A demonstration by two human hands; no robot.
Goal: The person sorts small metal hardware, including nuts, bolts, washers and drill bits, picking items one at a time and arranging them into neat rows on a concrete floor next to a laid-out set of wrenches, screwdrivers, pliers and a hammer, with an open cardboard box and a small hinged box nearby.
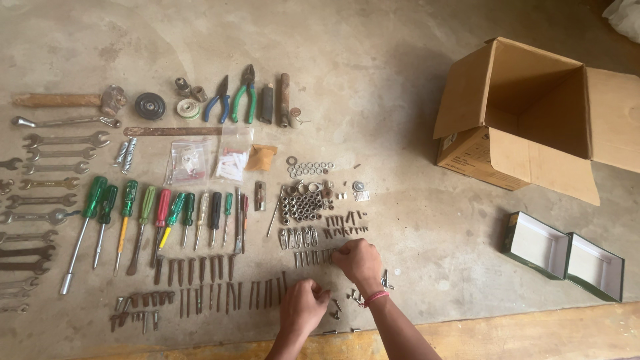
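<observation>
Both hands work low in the middle of a concrete floor point(413, 120) covered with sorted hardware. The right hand point(360, 261) is curled knuckles-up, its fingertips pinched down at the right end of a short row of small screws point(313, 256); whether a screw sits between the fingertips cannot be told. A pink band point(375, 297) circles that wrist. The left hand point(303, 308) lies just below and to the left, closed into a loose fist with the fingers turned toward the right hand, near a scatter of loose screws point(341, 308); what it grips, if anything, is hidden.

Left of the hands run rows of rusty nails point(220, 293), and above them a line of screwdrivers point(157, 220) with green, red and black handles. Along the far left edge lie spanners point(47, 180) stacked one under another, with a wooden-handled hammer point(67, 100) above them. At the top sit two pairs of pliers point(233, 100), one blue-handled and one green-handled, beside a black wheel point(150, 105). Small clear bags point(210, 160) rest below the pliers. Just above the right hand is a cluster of metal nuts point(303, 203) and a ring of washers point(310, 167).

Well apart on the right stands an open cardboard box point(533, 113) tipped on its side, and nearer the lower right two shallow green boxes point(563, 253) lie side by side, touching
</observation>
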